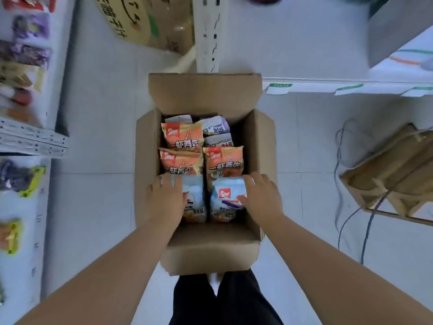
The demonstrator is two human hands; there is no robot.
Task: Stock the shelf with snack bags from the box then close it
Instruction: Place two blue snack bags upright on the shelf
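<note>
An open cardboard box stands on the floor in front of me, flaps spread, packed with several snack bags. Orange bags fill the middle rows, and white-purple bags lie at the far right. Nearest me lie two light-blue bags. My left hand rests on the left light-blue bag, fingers spread over its top edge. My right hand lies on the right light-blue bag, fingers curling over its upper right corner and thumb on its face.
A shelf with hanging and stacked snack packs runs down the left edge. A white shelf board with price tags sits at the right, a printed carton at the top, a wooden crate and cables on the right.
</note>
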